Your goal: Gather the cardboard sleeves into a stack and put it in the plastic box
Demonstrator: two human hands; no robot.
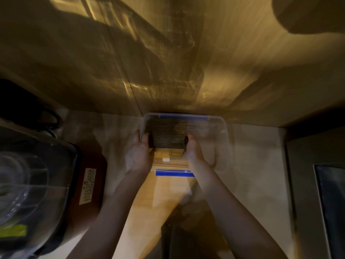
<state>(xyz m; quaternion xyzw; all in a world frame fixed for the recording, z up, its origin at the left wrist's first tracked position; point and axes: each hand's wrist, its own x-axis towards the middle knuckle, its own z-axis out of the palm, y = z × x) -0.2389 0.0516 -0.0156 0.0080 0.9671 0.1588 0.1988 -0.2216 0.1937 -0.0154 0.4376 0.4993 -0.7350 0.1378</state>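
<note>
We clamp the stack of sleeves (pixel 166 135) between left hand (pixel 139 154) and right hand (pixel 194 153), over the plastic box (pixel 222 128); next, lower it level inside.

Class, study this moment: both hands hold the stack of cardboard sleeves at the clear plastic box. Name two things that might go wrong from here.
1. The stack is pinched only at its two ends by the left hand and right hand; middle sleeves may slip out.
2. The plastic box is light and unheld; pushing the stack in may shove it against the wall.
</note>
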